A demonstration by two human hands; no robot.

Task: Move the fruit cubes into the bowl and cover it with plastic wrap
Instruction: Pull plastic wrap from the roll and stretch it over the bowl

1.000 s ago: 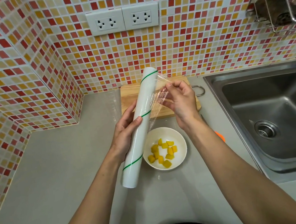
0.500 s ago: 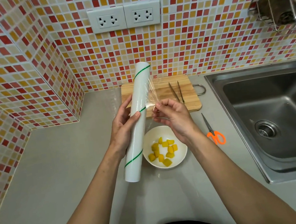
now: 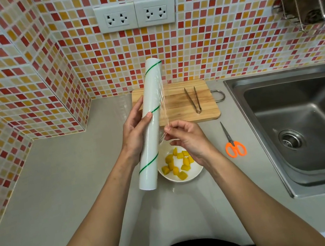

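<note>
A white bowl (image 3: pixel 195 173) on the counter holds several yellow fruit cubes (image 3: pixel 177 164). Above it, my left hand (image 3: pixel 135 132) grips a white plastic wrap roll (image 3: pixel 151 122) with green spiral stripes, held tilted with its top end away from me. My right hand (image 3: pixel 187 138) pinches the loose edge of the clear film (image 3: pixel 163 110) just to the right of the roll, and partly hides the bowl's far rim. A thin strip of film stretches between the roll and my fingers.
A wooden cutting board (image 3: pixel 177 103) lies behind the bowl with metal tongs (image 3: pixel 193 100) on it. Orange-handled scissors (image 3: pixel 233 143) lie to the right of the bowl. A steel sink (image 3: pixel 306 125) fills the right side. Tiled walls stand behind and at left.
My right hand has come down and toward me along the roll, from near its upper part to beside its middle, still pinching film. The tongs and scissors are now uncovered.
</note>
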